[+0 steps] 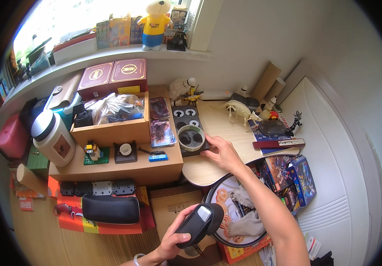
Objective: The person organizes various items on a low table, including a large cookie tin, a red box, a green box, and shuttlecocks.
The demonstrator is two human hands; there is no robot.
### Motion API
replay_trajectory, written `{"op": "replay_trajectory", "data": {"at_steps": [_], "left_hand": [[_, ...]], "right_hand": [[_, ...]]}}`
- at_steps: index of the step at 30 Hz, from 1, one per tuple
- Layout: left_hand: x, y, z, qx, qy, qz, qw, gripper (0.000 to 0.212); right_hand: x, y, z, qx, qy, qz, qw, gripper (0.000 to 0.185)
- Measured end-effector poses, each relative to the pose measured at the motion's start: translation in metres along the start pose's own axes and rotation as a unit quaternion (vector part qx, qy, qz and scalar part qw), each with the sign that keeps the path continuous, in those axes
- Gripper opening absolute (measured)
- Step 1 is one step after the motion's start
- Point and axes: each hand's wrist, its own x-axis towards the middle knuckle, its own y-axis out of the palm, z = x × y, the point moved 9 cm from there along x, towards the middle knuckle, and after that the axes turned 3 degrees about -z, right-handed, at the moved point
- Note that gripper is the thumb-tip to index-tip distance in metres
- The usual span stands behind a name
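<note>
My left hand (172, 237) grips a small black pouch (194, 229) whose flap is up, with a white-silver object showing inside. My right hand (222, 153) reaches forward to the right edge of a dark grey foam tray (189, 151) with round cutouts; its fingertips touch the tray's edge or the ring on it, which of them I cannot tell. A pale ring-shaped roll (179, 138) lies on the tray's near half, and small white-rimmed round pieces (178, 113) sit in the far cutouts. The tray lies on a pale wooden board (207, 111), beside a cardboard box.
Left of the tray, a cardboard box (111, 174) carries an open carton (111, 131), cards (162, 133) and a white jar (55, 139). A dinosaur skeleton model (240, 111) stands at right. Below lie a round tin (215, 191) and a black case (111, 209).
</note>
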Motion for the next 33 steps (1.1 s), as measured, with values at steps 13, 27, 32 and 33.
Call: {"op": "replay_trajectory", "data": {"at_steps": [13, 27, 32, 33], "left_hand": [[-0.001, 0.0, 0.002, -0.003, 0.001, -0.006, 1.0, 0.089], [-0.002, -0.005, 0.009, -0.004, -0.008, -0.013, 1.0, 0.087], [-0.003, -0.005, 0.011, -0.007, -0.011, -0.017, 1.0, 0.087], [-0.003, -0.005, 0.011, -0.009, -0.011, -0.021, 1.0, 0.087]], "right_hand": [[-0.01, -0.008, 0.001, -0.004, -0.057, -0.07, 0.996, 0.031], [-0.045, -0.03, 0.012, -0.082, -0.121, -0.095, 0.985, 0.022], [-0.072, -0.051, 0.005, -0.121, -0.124, -0.111, 0.979, 0.019], [-0.077, -0.056, 0.003, -0.126, -0.123, -0.116, 0.977, 0.019]]}}
